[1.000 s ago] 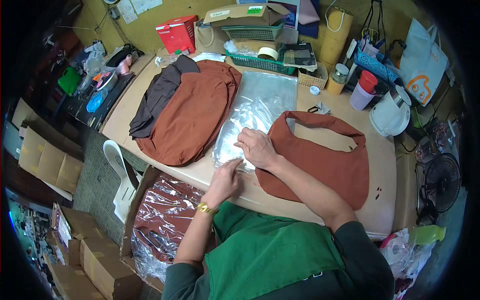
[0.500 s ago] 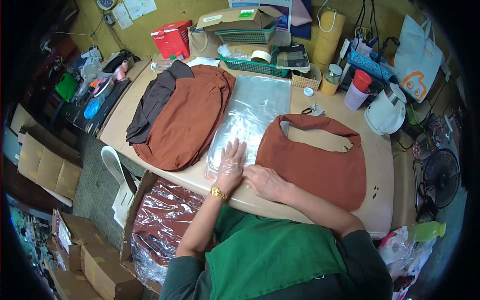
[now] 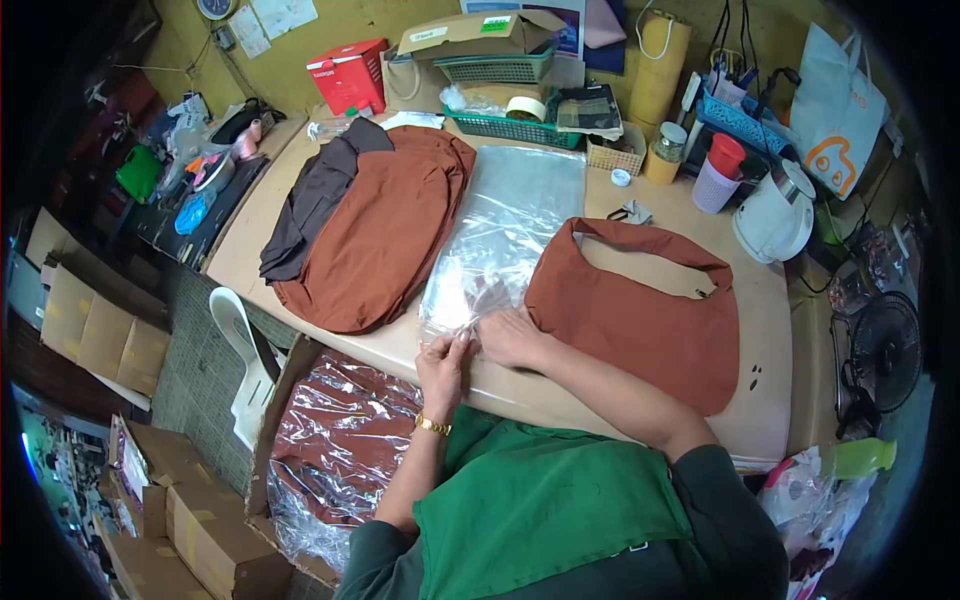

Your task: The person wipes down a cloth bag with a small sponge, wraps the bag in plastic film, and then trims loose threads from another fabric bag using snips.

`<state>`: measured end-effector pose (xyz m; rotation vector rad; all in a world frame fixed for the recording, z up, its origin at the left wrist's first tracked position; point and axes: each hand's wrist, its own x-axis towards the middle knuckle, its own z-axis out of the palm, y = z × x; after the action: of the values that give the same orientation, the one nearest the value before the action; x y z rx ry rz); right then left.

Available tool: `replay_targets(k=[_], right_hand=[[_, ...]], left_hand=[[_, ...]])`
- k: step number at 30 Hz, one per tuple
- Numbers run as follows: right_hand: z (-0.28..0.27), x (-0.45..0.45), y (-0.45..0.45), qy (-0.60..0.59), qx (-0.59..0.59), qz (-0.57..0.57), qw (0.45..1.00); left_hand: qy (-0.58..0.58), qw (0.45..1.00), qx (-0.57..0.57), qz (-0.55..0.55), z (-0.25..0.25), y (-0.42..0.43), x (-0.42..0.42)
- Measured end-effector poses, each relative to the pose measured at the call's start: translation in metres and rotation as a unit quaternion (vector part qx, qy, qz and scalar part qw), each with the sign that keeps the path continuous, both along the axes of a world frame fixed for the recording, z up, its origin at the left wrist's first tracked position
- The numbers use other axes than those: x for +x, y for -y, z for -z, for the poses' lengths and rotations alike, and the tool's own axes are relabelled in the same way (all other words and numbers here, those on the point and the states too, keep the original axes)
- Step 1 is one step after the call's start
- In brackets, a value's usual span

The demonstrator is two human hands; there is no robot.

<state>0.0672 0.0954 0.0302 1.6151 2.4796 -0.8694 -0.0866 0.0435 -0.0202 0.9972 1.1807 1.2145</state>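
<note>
A stack of clear plastic bags (image 3: 515, 200) lies flat in the middle of the table. My left hand (image 3: 441, 368) is closed, pinching the near edge of the top plastic bag between thumb and fingers. Close beside it, my right hand (image 3: 512, 338) is curled at the same near edge, its fingertips partly covered by crinkled film. To the right lies a rust-brown shoulder bag (image 3: 640, 320) with its strap looped at the top, its left side close to my right hand. On the left is a pile of rust-brown bags (image 3: 385, 235) with a dark brown one (image 3: 318, 195) along its left side.
Below the table's front edge stands a carton (image 3: 285, 400) with plastic-wrapped brown goods (image 3: 345, 430). Green baskets (image 3: 510, 130), a jar (image 3: 665, 155), a purple cup (image 3: 713, 190) and a white kettle (image 3: 775, 215) line the back. A white chair (image 3: 240, 370) stands left.
My left hand has gone from lying flat on the plastic to pinching its near edge. My right hand has shifted slightly, and the film has bunched up near it.
</note>
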Motion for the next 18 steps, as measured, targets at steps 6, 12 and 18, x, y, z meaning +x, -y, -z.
replay_targets(k=[6, 12, 18], right_hand=[[0.050, -0.017, -0.016, -0.032, 0.038, 0.034, 0.998], [-0.005, -0.026, 0.017, -0.059, -0.011, 0.029, 0.998], [0.012, -0.024, -0.008, -0.024, 0.036, 0.018, 0.999]], left_hand=[[0.217, 0.973, 0.013, -0.078, 0.023, -0.005, -0.007], [0.031, 0.999, 0.033, -0.019, 0.015, 0.003, -0.013], [0.077, 0.994, 0.035, -0.067, -0.004, 0.026, -0.024]])
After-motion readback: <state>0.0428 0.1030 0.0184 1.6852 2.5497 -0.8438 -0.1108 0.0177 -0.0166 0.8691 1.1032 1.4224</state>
